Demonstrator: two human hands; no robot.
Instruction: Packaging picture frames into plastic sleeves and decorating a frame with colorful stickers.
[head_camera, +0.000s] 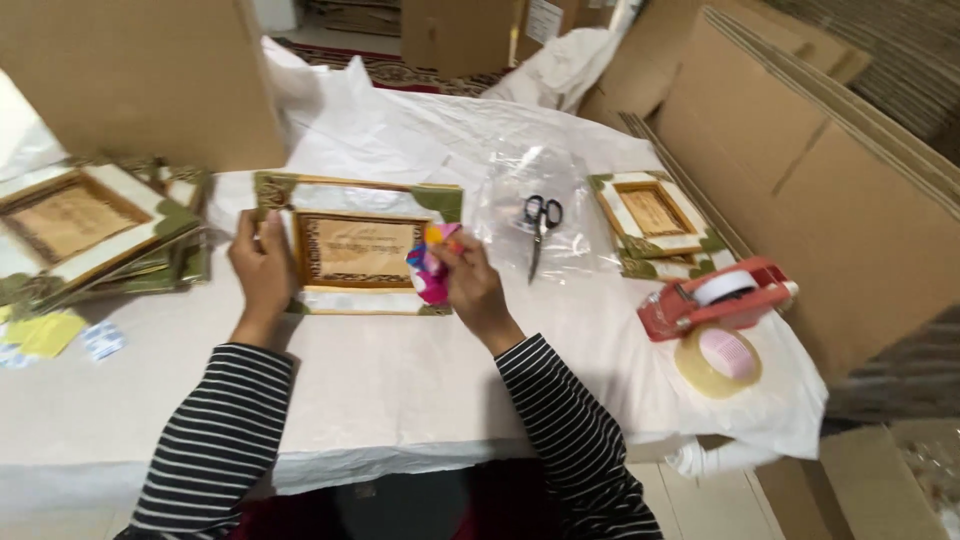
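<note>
On the white-covered table (400, 390), a framed plaque (355, 245) was steadied flat by the left hand (262, 265) gripping its edge, while a colourful cloth (432, 265) was pinched closed in the right hand (472, 285) against its glass.

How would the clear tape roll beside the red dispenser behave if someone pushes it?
The clear tape roll lies flat on the white sheet, so it would probably slide, not roll. It sits near the table's edge and could fall off. It looks light and stiff.
</note>
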